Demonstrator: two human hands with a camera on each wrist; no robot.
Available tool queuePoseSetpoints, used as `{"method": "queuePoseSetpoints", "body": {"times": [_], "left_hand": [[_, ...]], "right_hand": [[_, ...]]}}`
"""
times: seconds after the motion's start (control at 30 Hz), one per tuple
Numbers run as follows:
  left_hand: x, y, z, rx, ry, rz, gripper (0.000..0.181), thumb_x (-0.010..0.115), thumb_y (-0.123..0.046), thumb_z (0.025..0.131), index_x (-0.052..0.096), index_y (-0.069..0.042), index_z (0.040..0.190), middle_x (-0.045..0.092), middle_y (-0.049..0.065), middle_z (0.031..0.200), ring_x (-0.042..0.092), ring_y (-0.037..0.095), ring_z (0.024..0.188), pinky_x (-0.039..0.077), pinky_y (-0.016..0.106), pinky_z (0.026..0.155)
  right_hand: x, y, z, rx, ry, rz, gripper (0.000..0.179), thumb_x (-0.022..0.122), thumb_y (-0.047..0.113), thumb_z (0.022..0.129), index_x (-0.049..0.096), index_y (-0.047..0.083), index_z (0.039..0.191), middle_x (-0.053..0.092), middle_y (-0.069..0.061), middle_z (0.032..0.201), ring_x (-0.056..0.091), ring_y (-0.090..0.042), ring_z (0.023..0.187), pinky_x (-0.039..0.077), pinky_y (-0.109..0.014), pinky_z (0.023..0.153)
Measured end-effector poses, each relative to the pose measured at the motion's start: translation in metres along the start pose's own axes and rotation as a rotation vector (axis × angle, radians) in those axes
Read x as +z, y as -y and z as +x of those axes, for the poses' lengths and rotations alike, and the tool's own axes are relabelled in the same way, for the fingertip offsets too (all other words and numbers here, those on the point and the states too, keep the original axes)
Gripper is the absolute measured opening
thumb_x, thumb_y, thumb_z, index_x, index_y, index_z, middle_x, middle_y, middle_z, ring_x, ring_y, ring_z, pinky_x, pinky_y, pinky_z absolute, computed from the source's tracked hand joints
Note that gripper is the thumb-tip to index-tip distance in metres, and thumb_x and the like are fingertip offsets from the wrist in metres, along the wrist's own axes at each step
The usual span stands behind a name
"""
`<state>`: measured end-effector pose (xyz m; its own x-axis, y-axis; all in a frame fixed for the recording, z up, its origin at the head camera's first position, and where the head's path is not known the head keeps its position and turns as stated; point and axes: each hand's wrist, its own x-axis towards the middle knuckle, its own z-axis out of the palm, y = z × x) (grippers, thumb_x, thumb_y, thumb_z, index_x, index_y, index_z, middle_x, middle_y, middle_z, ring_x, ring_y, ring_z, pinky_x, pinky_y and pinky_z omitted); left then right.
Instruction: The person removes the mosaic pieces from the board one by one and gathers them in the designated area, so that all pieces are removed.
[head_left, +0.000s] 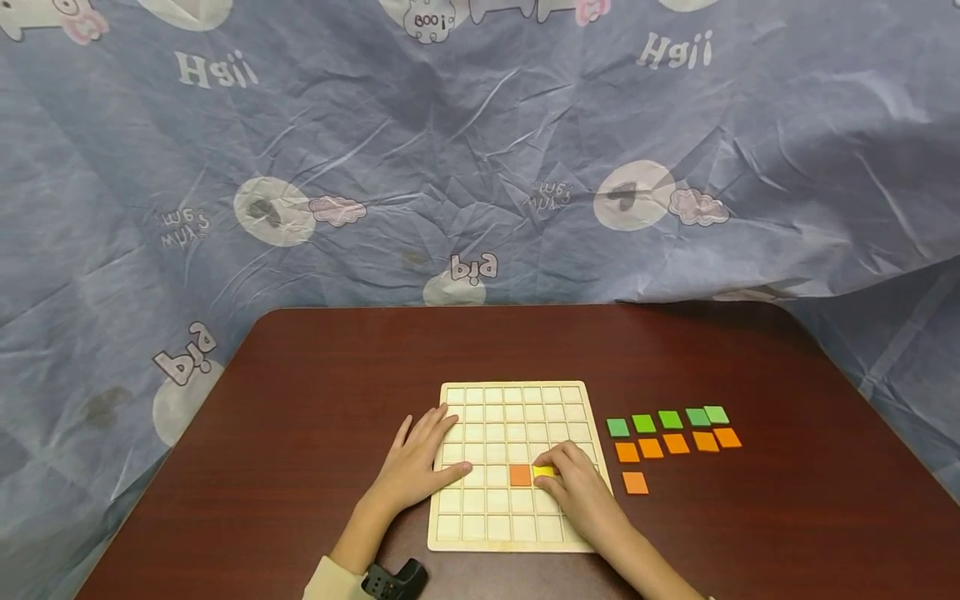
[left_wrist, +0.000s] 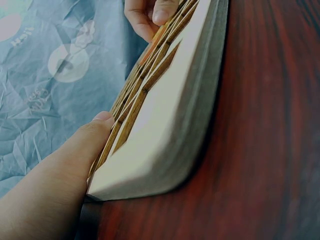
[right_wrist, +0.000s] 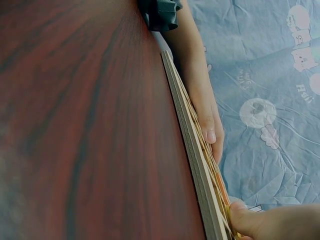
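A pale wooden grid board (head_left: 474, 527) lies on the table. My left hand (head_left: 416, 467) rests on its left edge with fingers spread, the thumb on the cells; in the left wrist view the thumb (left_wrist: 82, 145) lies along the rim. An orange-red square tile (head_left: 520, 476) sits in a cell near the middle. Just right of it, my right hand (head_left: 581, 492) pinches a yellow square tile (head_left: 543, 472) between thumb and fingers at the neighbouring cell. In the right wrist view, that thumb (right_wrist: 242, 217) is low at the board, and part of the yellow tile is hidden.
Right of the board lie a row of green tiles (head_left: 643, 423), a row of orange tiles (head_left: 651, 448) and one orange tile apart (head_left: 635, 483). The dark red wooden table (head_left: 337, 367) ends at a hanging printed blue-grey cloth (head_left: 420, 167).
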<state>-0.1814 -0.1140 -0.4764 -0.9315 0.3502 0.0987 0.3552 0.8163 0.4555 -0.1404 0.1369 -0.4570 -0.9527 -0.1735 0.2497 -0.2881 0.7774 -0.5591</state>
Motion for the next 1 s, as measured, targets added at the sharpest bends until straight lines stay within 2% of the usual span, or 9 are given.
{"method": "queuePoseSetpoints", "body": {"times": [0.2, 0.37, 0.47, 0.6, 0.67, 0.8, 1.0], "left_hand": [[0.0, 0.0, 0.0, 0.004, 0.001, 0.001, 0.077, 0.047, -0.065, 0.08, 0.032, -0.021, 0.142, 0.02, -0.001, 0.152, 0.018, 0.017, 0.141, 0.003, 0.047, 0.114], [0.0, 0.001, 0.0, 0.004, 0.002, 0.0, 0.078, 0.047, -0.066, 0.08, 0.032, -0.021, 0.142, 0.02, -0.002, 0.152, 0.018, 0.017, 0.141, 0.004, 0.047, 0.114], [0.0, 0.001, -0.001, -0.001, 0.003, -0.001, 0.078, 0.047, -0.066, 0.08, 0.032, -0.021, 0.142, 0.02, -0.002, 0.152, 0.018, 0.017, 0.141, 0.004, 0.047, 0.114], [-0.001, 0.001, -0.003, -0.005, 0.003, -0.005, 0.078, 0.047, -0.065, 0.08, 0.032, -0.021, 0.142, 0.02, -0.001, 0.152, 0.018, 0.018, 0.141, 0.003, 0.047, 0.113], [-0.001, 0.001, -0.002, -0.005, 0.001, -0.004, 0.078, 0.047, -0.065, 0.08, 0.032, -0.021, 0.142, 0.02, -0.001, 0.152, 0.018, 0.018, 0.141, 0.003, 0.047, 0.113], [0.0, 0.001, -0.001, -0.008, 0.006, 0.001, 0.077, 0.047, -0.065, 0.08, 0.032, -0.021, 0.142, 0.019, -0.002, 0.153, 0.018, 0.017, 0.141, 0.003, 0.047, 0.114], [-0.002, -0.001, 0.0, -0.009, 0.019, -0.005, 0.077, 0.047, -0.065, 0.08, 0.031, -0.021, 0.142, 0.018, -0.003, 0.153, 0.017, 0.017, 0.141, 0.002, 0.047, 0.114]], "right_hand": [[0.0, 0.0, -0.001, 0.026, 0.005, 0.006, 0.02, 0.073, 0.017, 0.074, 0.059, 0.02, 0.087, 0.053, 0.01, 0.089, 0.048, -0.006, 0.085, 0.044, -0.025, 0.072], [-0.006, 0.001, 0.002, 0.068, 0.057, 0.066, 0.02, 0.073, 0.017, 0.074, 0.057, 0.023, 0.085, 0.047, 0.013, 0.07, 0.041, -0.002, 0.065, 0.036, -0.018, 0.058], [-0.012, 0.001, 0.003, 0.147, 0.083, 0.129, 0.017, 0.072, 0.018, 0.075, 0.058, 0.024, 0.085, 0.052, 0.011, 0.07, 0.042, -0.001, 0.057, 0.035, -0.017, 0.054], [-0.026, -0.007, 0.005, 0.281, 0.111, 0.235, 0.015, 0.069, 0.018, 0.078, 0.059, 0.02, 0.089, 0.061, 0.001, 0.083, 0.052, -0.005, 0.051, 0.041, -0.019, 0.054], [-0.034, -0.014, 0.004, 0.311, 0.123, 0.252, 0.014, 0.068, 0.017, 0.08, 0.059, 0.017, 0.091, 0.061, -0.001, 0.079, 0.054, -0.007, 0.05, 0.042, -0.02, 0.052], [-0.051, -0.031, 0.0, 0.3, 0.119, 0.209, 0.014, 0.067, 0.018, 0.081, 0.06, 0.014, 0.093, 0.057, 0.0, 0.068, 0.053, -0.007, 0.049, 0.04, -0.02, 0.049], [-0.072, -0.058, -0.009, 0.299, 0.07, 0.121, 0.018, 0.067, 0.023, 0.081, 0.061, 0.012, 0.094, 0.057, 0.002, 0.064, 0.051, -0.004, 0.05, 0.037, -0.02, 0.047]]}}
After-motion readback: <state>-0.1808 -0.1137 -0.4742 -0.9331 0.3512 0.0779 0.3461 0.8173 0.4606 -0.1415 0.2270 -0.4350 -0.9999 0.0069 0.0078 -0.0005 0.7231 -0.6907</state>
